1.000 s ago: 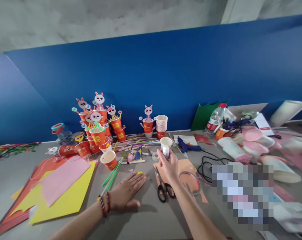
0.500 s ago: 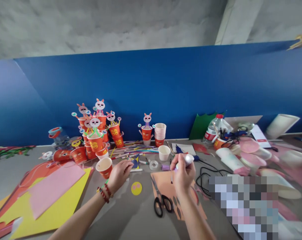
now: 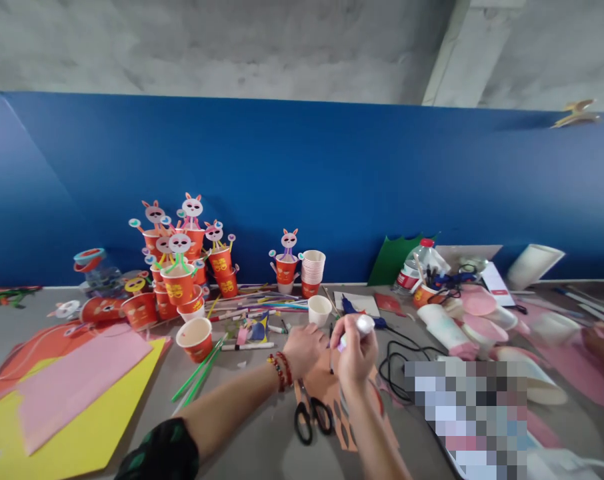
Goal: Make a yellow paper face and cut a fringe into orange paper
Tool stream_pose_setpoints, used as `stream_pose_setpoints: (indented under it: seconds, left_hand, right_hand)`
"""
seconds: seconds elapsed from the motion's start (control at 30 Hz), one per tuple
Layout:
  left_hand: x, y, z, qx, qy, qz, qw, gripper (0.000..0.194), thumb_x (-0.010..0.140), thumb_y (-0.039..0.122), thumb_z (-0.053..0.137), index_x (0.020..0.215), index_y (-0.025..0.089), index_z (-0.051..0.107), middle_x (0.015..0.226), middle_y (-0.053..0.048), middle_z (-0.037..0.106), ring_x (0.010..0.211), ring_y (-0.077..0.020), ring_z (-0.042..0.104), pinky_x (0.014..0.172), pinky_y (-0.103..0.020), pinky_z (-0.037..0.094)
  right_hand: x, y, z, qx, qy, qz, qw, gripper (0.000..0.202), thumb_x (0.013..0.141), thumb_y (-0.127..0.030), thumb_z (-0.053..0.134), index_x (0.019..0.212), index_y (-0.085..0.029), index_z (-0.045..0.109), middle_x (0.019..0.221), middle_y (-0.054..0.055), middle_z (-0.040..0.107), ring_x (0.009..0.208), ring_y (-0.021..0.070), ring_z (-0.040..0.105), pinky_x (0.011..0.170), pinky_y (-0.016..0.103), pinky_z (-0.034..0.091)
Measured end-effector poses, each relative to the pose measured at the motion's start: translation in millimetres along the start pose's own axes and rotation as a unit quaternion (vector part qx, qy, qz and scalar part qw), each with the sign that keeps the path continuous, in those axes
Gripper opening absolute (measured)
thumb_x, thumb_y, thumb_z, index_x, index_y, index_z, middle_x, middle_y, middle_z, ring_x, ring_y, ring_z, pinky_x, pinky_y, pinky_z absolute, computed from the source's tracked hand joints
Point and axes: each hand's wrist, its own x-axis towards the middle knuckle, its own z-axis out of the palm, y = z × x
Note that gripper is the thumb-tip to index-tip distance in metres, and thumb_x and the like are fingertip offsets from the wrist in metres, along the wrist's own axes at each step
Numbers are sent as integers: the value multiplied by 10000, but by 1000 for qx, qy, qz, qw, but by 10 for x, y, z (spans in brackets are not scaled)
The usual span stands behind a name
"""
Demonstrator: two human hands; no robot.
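My right hand is closed round a white and purple glue stick, its white end pointing up. Close beside it, my left hand reaches over the top of an orange paper sheet. Its fingers are bent downward with the tips hidden, so I cannot make out what they hold. Black-handled scissors lie on the sheet below both hands. Between the hands a thin dark stick shows. A white paper cup stands just behind them.
Red cups with rabbit figures are stacked at back left, near an open red cup and green straws. Coloured sheets lie left. At right are a black cable, rolled pink-and-white pieces and another person's hand.
My left hand has moved right, to beside my right hand. The yellow disc is out of sight where my left forearm now passes. Green straws show beside the open cup. The view has shifted slightly.
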Motion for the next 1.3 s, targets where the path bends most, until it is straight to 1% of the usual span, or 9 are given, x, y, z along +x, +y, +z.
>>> stream_pose_setpoints:
  seconds: [0.1,0.23,0.4,0.57,0.7,0.8,0.97,1.1,1.3]
  left_hand:
    - [-11,-17,-44,-78,24,-9,997,107,868,183,573,950,182,641,1037,-125,658,1072,-290,554,987,-478,419]
    - [-179,-80,-371,-223,100,-54,968,314,858,248,580,1171,225,597,1209,-95,588,1169,-283,509,1049,-504,376]
    - [-416,-75,-714,-442,144,-129,876,400,930,406,504,1280,211,513,1022,-85,643,928,-217,657,824,-375,530]
    - [-581,41,-769,-568,169,-161,789,365,892,425,613,1192,217,599,937,-45,641,814,-145,639,772,-281,518]
    - [-639,121,-769,-607,186,-161,756,357,857,382,686,1165,210,630,968,-37,641,834,-135,617,797,-262,497]
    - [-684,138,-791,-584,198,-143,774,360,846,350,707,1164,196,644,990,-49,667,883,-162,618,858,-295,481]
    - [-774,120,-864,-427,225,-118,868,357,864,385,676,1165,192,675,1087,-81,694,969,-211,623,896,-329,474]
    - [-822,125,-875,-293,230,-108,922,351,899,391,626,1196,211,678,1124,-98,690,1021,-238,623,918,-357,468]
    - [-883,105,-692,-208,272,-54,938,296,923,318,603,1194,228,680,1090,-88,698,1018,-228,625,939,-375,469]
  right_hand:
    - [5,89,-17,-33,-27,30,999,257,854,-394,631,737,-210,496,473,-86,452,385,95,407,406,209,335]
    - [-42,183,-1,-113,-85,30,990,283,852,-371,631,680,-214,471,469,-87,417,385,89,369,402,216,318]
    - [-224,186,116,-158,-208,-10,965,121,859,-282,595,801,-208,519,632,-43,510,549,125,482,545,231,413]
    - [-361,190,208,-178,-287,0,941,170,799,-173,571,941,-212,486,702,-42,552,588,137,526,560,224,412]
    - [-391,229,221,-199,-307,12,931,242,753,-138,542,972,-205,463,771,-16,591,639,160,556,584,241,411]
    - [-390,250,220,-202,-316,19,927,223,737,-143,548,927,-209,452,744,-26,569,631,160,545,574,241,391]
    - [-392,263,230,-204,-343,56,915,238,726,-135,559,935,-206,472,724,-37,563,617,152,528,563,236,367]
    - [-406,274,246,-175,-351,79,917,277,700,-117,560,957,-198,496,779,-26,591,644,145,532,580,232,383]
    - [-437,309,254,-141,-345,87,924,270,700,-120,580,937,-209,488,713,-56,571,607,127,510,562,214,381]
